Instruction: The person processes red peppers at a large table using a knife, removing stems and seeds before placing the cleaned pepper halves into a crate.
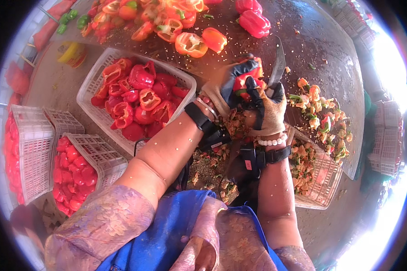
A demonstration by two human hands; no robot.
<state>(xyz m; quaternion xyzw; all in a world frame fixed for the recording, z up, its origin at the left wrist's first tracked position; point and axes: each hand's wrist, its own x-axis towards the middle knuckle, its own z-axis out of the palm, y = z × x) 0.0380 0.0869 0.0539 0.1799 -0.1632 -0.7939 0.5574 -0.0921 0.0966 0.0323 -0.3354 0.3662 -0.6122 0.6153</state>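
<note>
A red bell pepper (251, 79) is gripped in my left hand (229, 81), which wears a tan glove with dark-coated fingers and is partly blurred. My right hand (269, 106), gloved the same way, holds a knife (278, 62) with a curved blade that points up and away from the pepper. The fingers of this hand also touch the pepper's near side. Both hands are close together over the near edge of a dark worktable (298, 50). My left hand's fingers hide part of the pepper, and the knife's handle is mostly covered.
Cut red peppers fill a white plastic crate (191, 79) to the left. Halved peppers (190, 44) and whole red peppers (254, 23) lie at the back. Pepper cores (313, 98) are on the right, above a crate of scraps (322, 200). More crates (110, 166) stand lower left.
</note>
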